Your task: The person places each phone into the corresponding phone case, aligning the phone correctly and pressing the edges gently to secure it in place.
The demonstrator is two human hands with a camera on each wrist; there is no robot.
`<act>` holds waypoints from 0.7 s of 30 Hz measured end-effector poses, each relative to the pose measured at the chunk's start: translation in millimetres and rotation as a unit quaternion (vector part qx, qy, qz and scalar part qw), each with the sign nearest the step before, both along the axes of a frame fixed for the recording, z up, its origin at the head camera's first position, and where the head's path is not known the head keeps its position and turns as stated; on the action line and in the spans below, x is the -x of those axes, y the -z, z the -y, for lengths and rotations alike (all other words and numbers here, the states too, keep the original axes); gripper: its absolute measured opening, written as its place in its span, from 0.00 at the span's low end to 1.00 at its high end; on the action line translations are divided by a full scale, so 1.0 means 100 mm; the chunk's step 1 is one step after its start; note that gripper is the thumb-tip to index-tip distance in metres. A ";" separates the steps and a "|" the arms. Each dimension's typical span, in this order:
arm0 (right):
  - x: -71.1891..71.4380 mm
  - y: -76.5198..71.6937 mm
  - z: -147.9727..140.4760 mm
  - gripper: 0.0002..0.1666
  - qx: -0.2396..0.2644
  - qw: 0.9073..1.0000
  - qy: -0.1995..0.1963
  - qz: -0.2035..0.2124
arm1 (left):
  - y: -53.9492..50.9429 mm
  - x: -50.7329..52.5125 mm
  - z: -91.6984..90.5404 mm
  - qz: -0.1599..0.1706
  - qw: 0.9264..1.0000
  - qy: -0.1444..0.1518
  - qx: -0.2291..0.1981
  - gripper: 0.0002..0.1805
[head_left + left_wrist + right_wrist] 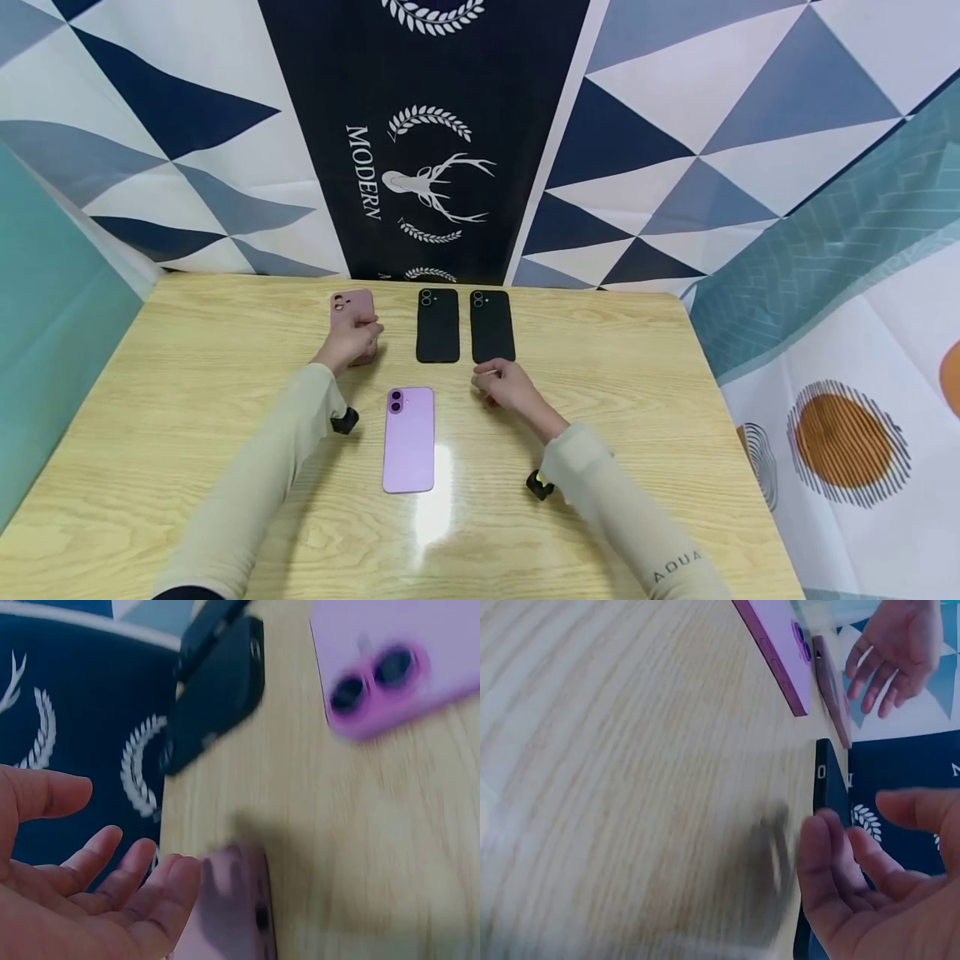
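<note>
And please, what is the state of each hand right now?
Left hand: open, holding nothing, over the pink case.
Right hand: open, holding nothing, near the right black case.

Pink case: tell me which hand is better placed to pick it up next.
Left hand, I'd say: it hangs open and empty just above the pink case. The right hand, also empty, is farther off, near the rightmost black case, so it would likely have to reach across.

Bare tabletop (453,404) gives a passage between the purple phone (408,442) and the right grip (504,385). Only a narrow gap parts the two black slabs (438,331); the printed hanging (517,108) blocks passage behind them.
</note>
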State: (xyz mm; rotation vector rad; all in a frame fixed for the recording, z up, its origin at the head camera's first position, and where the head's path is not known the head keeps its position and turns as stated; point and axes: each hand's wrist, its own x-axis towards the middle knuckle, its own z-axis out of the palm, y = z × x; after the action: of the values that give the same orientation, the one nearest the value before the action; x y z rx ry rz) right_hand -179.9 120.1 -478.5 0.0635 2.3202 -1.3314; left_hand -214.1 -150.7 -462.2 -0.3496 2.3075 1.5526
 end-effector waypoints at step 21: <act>-0.21 0.14 0.44 0.25 -0.009 0.996 -0.090 0.009 | 0.14 -0.06 0.51 0.021 0.996 -0.062 0.058 0.29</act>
State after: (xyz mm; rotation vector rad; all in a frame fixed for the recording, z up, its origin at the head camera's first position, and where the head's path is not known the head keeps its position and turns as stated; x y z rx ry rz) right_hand -158.9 76.3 -492.5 -0.1248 2.2628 -1.2161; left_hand -207.8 -202.0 -476.2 -0.5583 2.3899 1.4556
